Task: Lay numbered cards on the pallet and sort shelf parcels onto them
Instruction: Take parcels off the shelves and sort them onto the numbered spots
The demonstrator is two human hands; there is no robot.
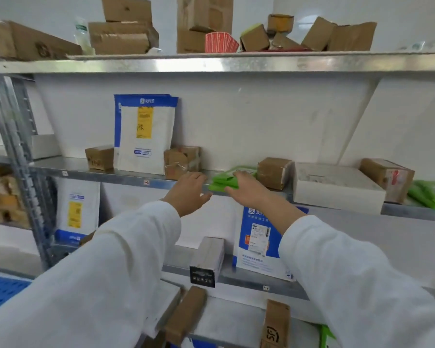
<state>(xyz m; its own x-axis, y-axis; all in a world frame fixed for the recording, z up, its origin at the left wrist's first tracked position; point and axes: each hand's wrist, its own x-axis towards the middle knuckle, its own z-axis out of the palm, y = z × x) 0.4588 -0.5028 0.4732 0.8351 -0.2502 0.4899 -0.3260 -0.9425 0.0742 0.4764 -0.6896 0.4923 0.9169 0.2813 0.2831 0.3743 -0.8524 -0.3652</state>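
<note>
A flat green parcel (221,181) lies at the front edge of the middle metal shelf (126,177). My right hand (246,189) is on it, fingers across its top and thumb at its front edge, pinching it. My left hand (189,193) hovers open just left of the parcel at the shelf edge, fingers straight, holding nothing. A corner of the blue pallet (0,291) shows at the bottom left. No numbered cards are in view.
On the same shelf stand a blue-and-white mailer (143,136), small cardboard boxes (180,160), a brown box (274,172), a white flat box (337,188) and more green parcels (430,194). Below are a black-ended box (206,259) and another mailer (259,249).
</note>
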